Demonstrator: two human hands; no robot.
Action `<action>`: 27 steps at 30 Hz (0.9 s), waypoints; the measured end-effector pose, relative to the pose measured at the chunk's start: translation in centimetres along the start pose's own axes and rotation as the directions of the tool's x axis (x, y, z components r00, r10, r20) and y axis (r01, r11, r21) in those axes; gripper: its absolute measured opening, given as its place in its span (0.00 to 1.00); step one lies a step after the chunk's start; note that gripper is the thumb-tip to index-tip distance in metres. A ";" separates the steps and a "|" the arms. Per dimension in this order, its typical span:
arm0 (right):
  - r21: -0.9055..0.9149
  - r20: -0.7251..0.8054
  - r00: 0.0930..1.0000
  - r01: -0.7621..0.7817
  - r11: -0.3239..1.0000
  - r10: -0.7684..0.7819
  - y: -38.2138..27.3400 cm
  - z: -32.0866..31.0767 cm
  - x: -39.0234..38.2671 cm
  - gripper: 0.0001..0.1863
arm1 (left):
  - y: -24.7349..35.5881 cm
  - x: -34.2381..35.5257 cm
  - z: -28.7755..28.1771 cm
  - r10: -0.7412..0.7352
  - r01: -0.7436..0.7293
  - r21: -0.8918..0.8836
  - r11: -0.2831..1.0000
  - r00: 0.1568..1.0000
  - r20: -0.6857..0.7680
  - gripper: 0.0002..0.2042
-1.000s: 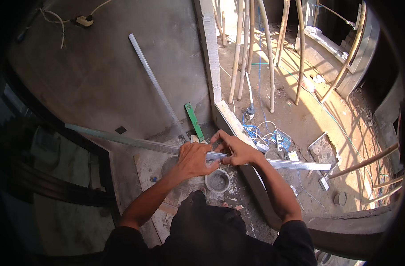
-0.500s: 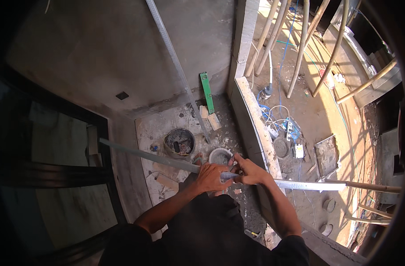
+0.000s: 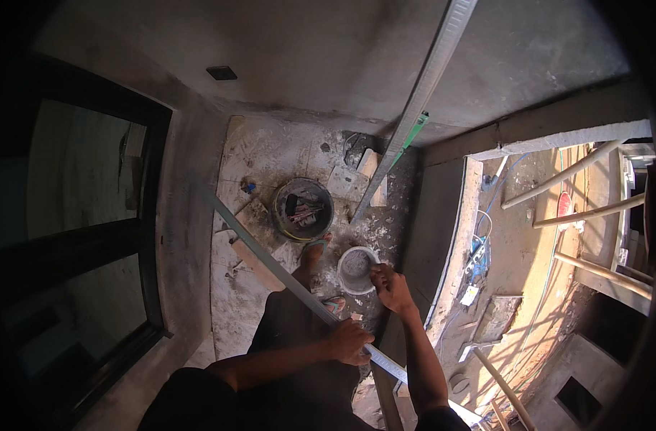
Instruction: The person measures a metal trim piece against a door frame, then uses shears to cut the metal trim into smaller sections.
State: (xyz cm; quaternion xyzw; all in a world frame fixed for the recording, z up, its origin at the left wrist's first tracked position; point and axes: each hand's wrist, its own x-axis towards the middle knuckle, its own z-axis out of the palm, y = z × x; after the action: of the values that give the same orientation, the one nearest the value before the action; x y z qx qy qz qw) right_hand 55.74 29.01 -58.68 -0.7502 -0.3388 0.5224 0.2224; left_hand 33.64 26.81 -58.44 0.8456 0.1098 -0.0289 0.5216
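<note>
My left hand (image 3: 347, 339) grips a long metal straight bar (image 3: 267, 260), which runs diagonally across in front of me. My right hand (image 3: 391, 291) is closed near the rim of a small pale bucket (image 3: 347, 271) holding grey material; what its fingers hold, if anything, I cannot make out. Beyond them stands a black bucket (image 3: 280, 210) with tools and bits inside. A second long metal bar (image 3: 432, 65) leans on the plastered wall, beside a green level (image 3: 416, 133). My sandalled feet (image 3: 313, 251) are on the dirty, mortar-spattered floor.
A dark-framed glass door or window (image 3: 163, 165) is on the left. On the right, past a low ledge (image 3: 457, 258), lie cables, a blue tangle (image 3: 477, 262) and a board (image 3: 497, 316), with several wooden poles (image 3: 572, 172) in sunlight.
The view has swung toward the floor and back wall. My right hand has left the bar and moved toward the small bucket; my left hand still holds the bar, now tilted more steeply.
</note>
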 end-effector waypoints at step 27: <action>-0.745 0.195 0.915 0.373 0.552 -0.354 20.1 38.9 50.6 0.27 | -18.5 0.2 8.9 -0.257 0.268 -0.192 0.944 0.963 0.082 0.26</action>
State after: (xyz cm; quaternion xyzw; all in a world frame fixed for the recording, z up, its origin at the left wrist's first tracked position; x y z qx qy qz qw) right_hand 36.31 52.19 -118.33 -0.6798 -0.6782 0.2784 -0.0193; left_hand 30.42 26.92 -78.72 0.7651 0.2091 -0.1107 0.5988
